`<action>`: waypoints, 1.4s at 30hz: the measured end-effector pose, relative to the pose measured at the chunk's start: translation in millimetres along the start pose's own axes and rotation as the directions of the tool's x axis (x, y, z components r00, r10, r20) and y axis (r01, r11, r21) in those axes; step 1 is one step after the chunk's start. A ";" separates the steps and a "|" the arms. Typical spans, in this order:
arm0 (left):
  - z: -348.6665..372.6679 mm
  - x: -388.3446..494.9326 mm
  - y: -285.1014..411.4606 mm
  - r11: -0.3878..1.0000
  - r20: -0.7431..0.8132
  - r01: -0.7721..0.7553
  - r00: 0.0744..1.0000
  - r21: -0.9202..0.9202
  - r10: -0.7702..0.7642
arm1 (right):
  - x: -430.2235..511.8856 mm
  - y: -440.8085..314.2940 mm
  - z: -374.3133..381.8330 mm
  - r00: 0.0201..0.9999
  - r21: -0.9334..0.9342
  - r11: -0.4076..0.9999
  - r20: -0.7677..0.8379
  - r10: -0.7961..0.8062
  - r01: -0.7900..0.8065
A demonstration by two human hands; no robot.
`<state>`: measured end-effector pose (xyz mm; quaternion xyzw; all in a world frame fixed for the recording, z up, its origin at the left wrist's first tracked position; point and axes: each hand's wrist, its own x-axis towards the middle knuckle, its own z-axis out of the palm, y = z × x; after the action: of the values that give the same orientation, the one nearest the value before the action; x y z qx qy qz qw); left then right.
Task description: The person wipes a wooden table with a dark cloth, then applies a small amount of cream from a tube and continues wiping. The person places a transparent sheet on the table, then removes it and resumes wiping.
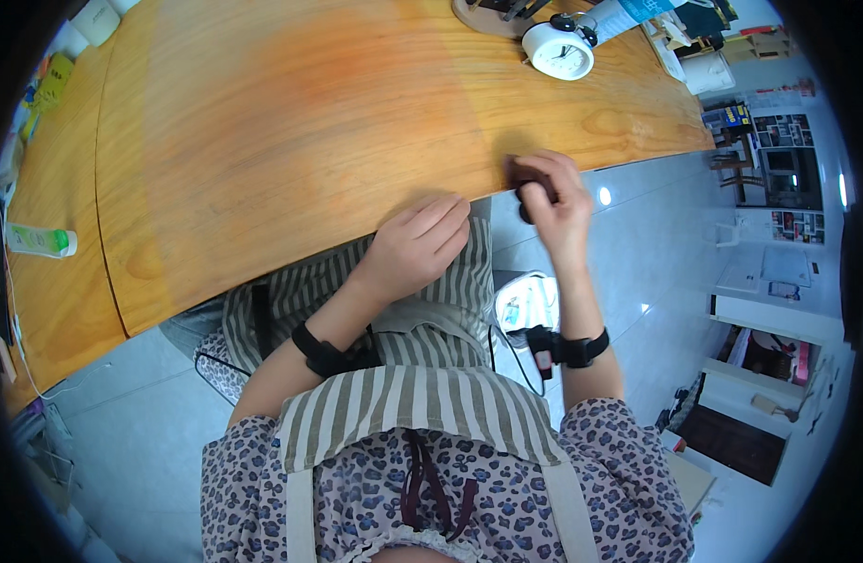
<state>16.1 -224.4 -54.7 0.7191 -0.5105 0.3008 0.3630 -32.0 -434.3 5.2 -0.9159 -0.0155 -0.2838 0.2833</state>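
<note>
My left hand (423, 241) rests at the near edge of the wooden table (276, 176), its fingers together and bent slightly over the wood. Its palm is hidden, and nothing shows in it. At the table's edge to the right, my right hand (563, 200) is closed around a small dark brown and black object (526, 184). Motion blurs this object, so I cannot tell what it is. Part of it overlaps the tabletop and part is over the floor. Both wrists wear black straps.
A white twin-bell alarm clock (559, 51) stands at the far right of the table. On the left lies a green and white squeeze tube (41, 241), near a white cable (17, 338). White cups (95, 21) stand far left. Below my right forearm is a lined waste bin (528, 304).
</note>
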 end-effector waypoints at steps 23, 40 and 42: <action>-147.6 -48.5 -44.7 0.624 -0.230 0.656 0.744 0.424 -0.627 | 17.2 -139.7 149.1 0.912 0.226 0.912 0.152 -0.381 0.343; -119.8 -32.0 -20.3 0.824 -0.125 0.488 0.872 0.288 -0.473 | 41.2 19.2 -14.2 0.731 0.752 0.327 0.286 0.620 -0.572; -117.1 -29.4 -17.6 0.834 -0.131 0.472 0.882 0.285 -0.454 | 35.4 11.4 -15.7 0.722 0.821 0.113 0.415 0.554 -0.559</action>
<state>16.8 -108.3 -17.0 0.8598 -0.2575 0.3006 0.3226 -8.2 -456.8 28.8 -0.5335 0.1729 -0.0953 0.8224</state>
